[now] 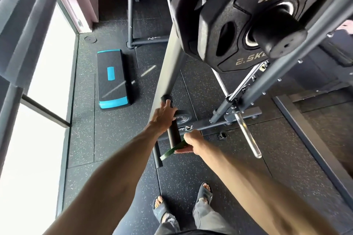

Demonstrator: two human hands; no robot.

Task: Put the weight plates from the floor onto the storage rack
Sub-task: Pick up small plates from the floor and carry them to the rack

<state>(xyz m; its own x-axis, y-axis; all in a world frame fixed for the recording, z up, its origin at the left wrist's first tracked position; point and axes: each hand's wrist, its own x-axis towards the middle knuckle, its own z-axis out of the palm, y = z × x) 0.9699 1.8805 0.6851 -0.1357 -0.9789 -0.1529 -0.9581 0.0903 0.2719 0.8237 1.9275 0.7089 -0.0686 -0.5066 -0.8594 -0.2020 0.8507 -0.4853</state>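
Pinched between thumb below and fingers above, the thin green plate (pixel 172 151) sits in the grip of the right hand (pixel 192 142), seen nearly edge-on and held clear of the floor (pixel 210 168). It hangs just at the near end of a low black peg (pixel 173 133) on the storage rack (pixel 172 63). Whether its hole is already over the peg tip cannot be told from this angle.

The peg's long axis runs from the rack toward the person, and the plate's face is set roughly across it. The coming move looks like a straight push away from the body along that axis. The right hand is the nearer one and does the carrying. The left hand (pixel 162 115) lies over the far part of the peg by the upright, fingers bent over it — whether it truly grips cannot be told.

Higher on the rack, an upper peg (pixel 277 34) already carries a stack of black plates (pixel 219 25), the front one marked 2.5 kg. A bare chrome bar (pixel 248 135) juts out low on the right, with nothing on it.
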